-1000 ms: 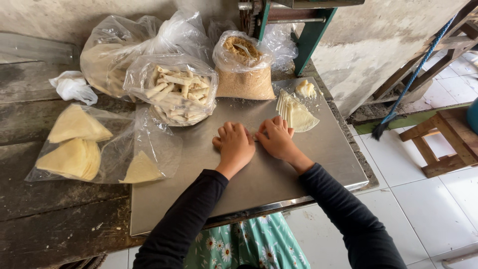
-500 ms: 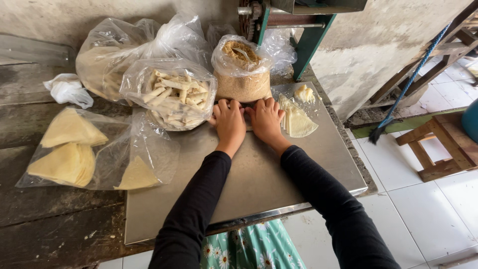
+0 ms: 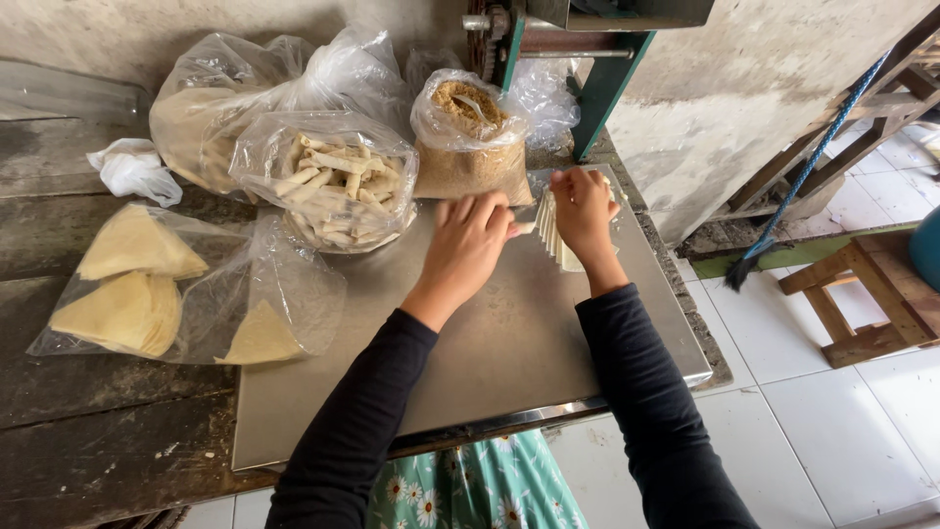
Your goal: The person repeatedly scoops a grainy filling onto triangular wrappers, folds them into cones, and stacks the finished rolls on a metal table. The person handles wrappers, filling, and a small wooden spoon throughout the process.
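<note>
Far tabletop edge: right hand (image 3: 585, 208) pinches the thin wrapper stack (image 3: 553, 233); left hand (image 3: 468, 245) loose beside it. Likely limp, tearable; grip edges.

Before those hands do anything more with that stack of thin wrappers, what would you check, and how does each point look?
1. Right hand on the wrapper stack: ok.
2. Left hand at the stack's edge: ok.
3. Bare steel sheet in front of the hands: ok.
4. Bag of crumbs upright and open: ok.
5. Bag of rolled sticks within reach: ok.
6. One wrapper separated from the stack: cannot tell.
</note>
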